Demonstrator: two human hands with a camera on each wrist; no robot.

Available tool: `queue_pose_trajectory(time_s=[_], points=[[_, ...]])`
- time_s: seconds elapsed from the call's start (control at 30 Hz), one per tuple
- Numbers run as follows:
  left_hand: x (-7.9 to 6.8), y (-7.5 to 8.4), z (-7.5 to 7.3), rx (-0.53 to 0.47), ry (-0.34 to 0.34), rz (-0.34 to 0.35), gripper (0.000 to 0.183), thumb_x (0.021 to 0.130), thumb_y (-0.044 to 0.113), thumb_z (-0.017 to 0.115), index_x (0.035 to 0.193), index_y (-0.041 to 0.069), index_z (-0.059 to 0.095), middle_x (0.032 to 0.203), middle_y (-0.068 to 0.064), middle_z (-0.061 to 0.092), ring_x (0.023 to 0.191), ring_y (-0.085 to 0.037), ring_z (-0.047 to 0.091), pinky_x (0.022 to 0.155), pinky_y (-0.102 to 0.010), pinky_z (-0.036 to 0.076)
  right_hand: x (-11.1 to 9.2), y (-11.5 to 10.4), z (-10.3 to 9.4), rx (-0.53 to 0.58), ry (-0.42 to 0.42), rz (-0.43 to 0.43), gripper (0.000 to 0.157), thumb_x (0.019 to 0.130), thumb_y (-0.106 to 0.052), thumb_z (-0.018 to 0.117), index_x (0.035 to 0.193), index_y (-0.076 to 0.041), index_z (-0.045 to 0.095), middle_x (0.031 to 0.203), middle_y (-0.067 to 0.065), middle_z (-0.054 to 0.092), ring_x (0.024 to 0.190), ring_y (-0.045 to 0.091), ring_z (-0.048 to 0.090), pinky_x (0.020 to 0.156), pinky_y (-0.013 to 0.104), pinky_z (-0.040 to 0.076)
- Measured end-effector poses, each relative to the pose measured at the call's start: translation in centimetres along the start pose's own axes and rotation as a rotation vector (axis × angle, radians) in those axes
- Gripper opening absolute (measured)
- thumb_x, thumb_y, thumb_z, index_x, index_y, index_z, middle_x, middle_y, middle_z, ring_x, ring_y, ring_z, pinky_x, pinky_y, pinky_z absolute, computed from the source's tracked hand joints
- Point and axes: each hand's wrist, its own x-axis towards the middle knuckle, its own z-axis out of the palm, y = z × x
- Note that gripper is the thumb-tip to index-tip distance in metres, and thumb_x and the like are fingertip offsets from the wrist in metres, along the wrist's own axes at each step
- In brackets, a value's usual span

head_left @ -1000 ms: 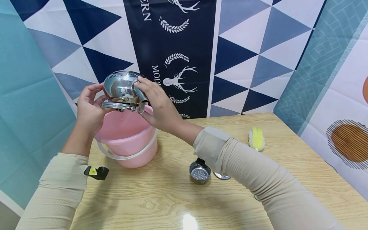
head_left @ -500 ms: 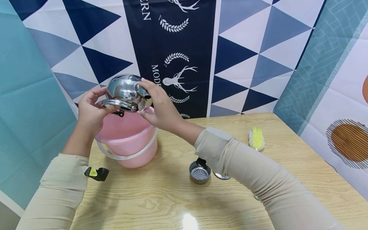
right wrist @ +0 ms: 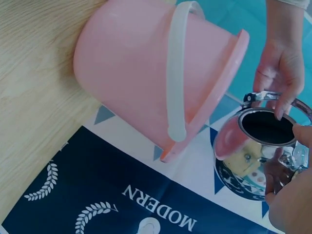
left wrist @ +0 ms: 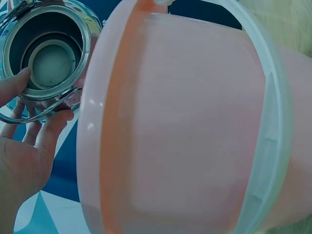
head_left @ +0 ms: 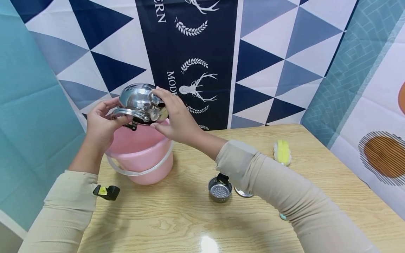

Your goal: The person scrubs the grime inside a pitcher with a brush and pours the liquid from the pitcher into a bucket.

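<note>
A shiny stainless steel teapot (head_left: 136, 96) is held tipped over, its mouth downward, above the pink bucket (head_left: 134, 160). My left hand (head_left: 100, 121) grips it at the handle side, thumb and fingers about the handle loop. On the spout side, my right hand (head_left: 178, 116) holds the pot's body, fingers over the top and thumb below near the rim. The left wrist view looks into the teapot's open mouth (left wrist: 85, 44), with no lid on it. In the right wrist view the teapot (right wrist: 234, 170) shows beside the bucket's rim, both hands on it.
A perforated metal strainer (head_left: 219, 191) stands on the wooden table (head_left: 171, 221). Beside it a round metal disc (head_left: 243, 194) is partly covered by the right sleeve. A yellow and white scrubbing brush (head_left: 282, 153) lies farther right. The bucket's white handle (head_left: 148, 171) hangs down in front.
The teapot has come down slightly and a little to the right. It has turned, so its spout opening and rim face me more. Both hands keep their hold on it.
</note>
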Motion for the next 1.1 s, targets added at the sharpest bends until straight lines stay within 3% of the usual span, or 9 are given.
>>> queue_pose_trajectory(time_s=[0.23,0.4,0.53,0.73,0.9,1.0,1.1], points=[[0.0,0.4,0.3,-0.027,-0.012,-0.020,0.057,0.074,-0.008,0.080,0.126,0.009,0.065,0.118,-0.004,0.057,0.088,-0.011,0.062,0.070,-0.023,0.059,0.5,-0.4,-1.6,-0.008,-0.077,0.090,0.079,0.083,-0.013,0.078,0.148,-0.001,0.034,0.149,0.012,0.040,0.137,0.022,0.034,0.116,0.026,0.020],[0.0,0.6,0.5,-0.016,-0.031,-0.035,0.061,0.074,-0.002,0.083,0.131,0.009,0.063,0.103,-0.003,0.065,0.084,-0.012,0.065,0.067,-0.025,0.059,0.7,-0.3,-2.6,-0.030,-0.127,0.135,0.076,0.087,-0.013,0.075,0.149,-0.004,0.034,0.149,0.011,0.041,0.137,0.022,0.035,0.116,0.027,0.022],[-0.1,0.6,0.9,0.016,-0.024,-0.061,0.051,0.073,0.003,0.085,0.121,0.010,0.070,0.097,-0.001,0.068,0.079,-0.012,0.067,0.067,-0.025,0.059,0.9,0.0,-3.4,-0.052,-0.130,0.124,0.073,0.089,-0.010,0.073,0.150,-0.002,0.034,0.142,0.013,0.048,0.127,0.024,0.045,0.112,0.029,0.029],[-0.2,0.7,2.2,0.028,-0.029,-0.117,0.036,0.072,0.011,0.088,0.107,0.013,0.077,0.100,0.000,0.071,0.081,-0.013,0.067,0.067,-0.025,0.059,1.1,0.5,-4.7,-0.043,-0.115,0.159,0.074,0.090,-0.013,0.072,0.151,-0.001,0.031,0.129,0.011,0.057,0.112,0.023,0.053,0.106,0.029,0.037],[-0.5,0.7,3.8,0.057,-0.040,-0.200,0.042,0.074,0.018,0.087,0.113,0.010,0.074,0.097,-0.001,0.071,0.069,-0.012,0.065,0.066,-0.024,0.059,0.3,1.0,-6.0,0.028,-0.145,0.255,0.077,0.092,-0.017,0.070,0.152,0.000,0.026,0.128,0.011,0.057,0.116,0.023,0.057,0.102,0.023,0.043],[-0.9,0.7,5.0,0.063,-0.049,-0.256,0.049,0.075,0.021,0.087,0.119,0.006,0.070,0.093,-0.001,0.070,0.068,-0.013,0.064,0.066,-0.024,0.059,-0.4,1.5,-6.7,0.048,-0.155,0.306,0.076,0.093,-0.020,0.068,0.152,-0.001,0.025,0.133,0.011,0.054,0.118,0.023,0.056,0.102,0.026,0.044],[-1.5,0.6,6.2,0.028,-0.051,-0.299,0.043,0.076,0.018,0.086,0.114,0.006,0.072,0.086,-0.002,0.070,0.067,-0.013,0.063,0.067,-0.025,0.059,-1.2,2.0,-7.2,0.057,-0.150,0.325,0.073,0.094,-0.021,0.067,0.152,-0.001,0.026,0.133,0.014,0.052,0.118,0.026,0.055,0.102,0.030,0.044]])
